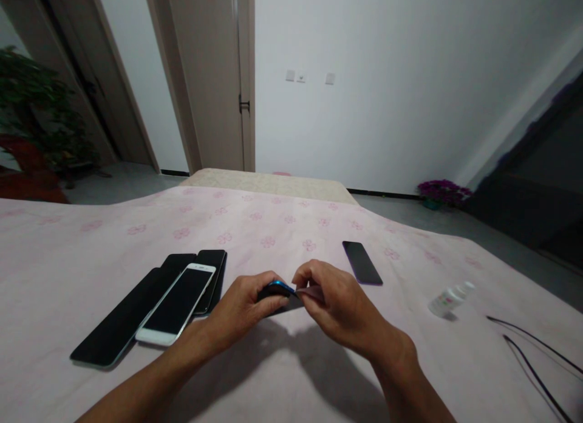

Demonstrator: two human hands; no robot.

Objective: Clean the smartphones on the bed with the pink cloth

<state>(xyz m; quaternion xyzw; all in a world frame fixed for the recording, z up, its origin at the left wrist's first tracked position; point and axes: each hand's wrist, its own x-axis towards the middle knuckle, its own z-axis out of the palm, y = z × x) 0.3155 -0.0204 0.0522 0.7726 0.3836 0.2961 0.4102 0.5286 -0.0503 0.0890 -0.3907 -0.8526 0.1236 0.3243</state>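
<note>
My left hand [255,298] is closed round one end of a dark smartphone with a shiny blue edge [279,285], tilted above the cloth. My right hand [334,304] pinches a thin, dull pink piece [313,293], perhaps a wiping cloth, at the phone's other end. My fingers hide much of the phone. To the left lie several phones: a white smartphone [178,306] rests partly on black ones, among them a long black phone [119,319]. Beyond my right hand a purple-edged phone [362,263] lies flat.
A small white bottle [450,299] is at the right, near black cables [537,365]. Pink flowered cloth [268,222] covers the table. Behind it are a beige padded surface [273,183], a door [207,76], a leafy plant [36,107] and purple flowers [444,192].
</note>
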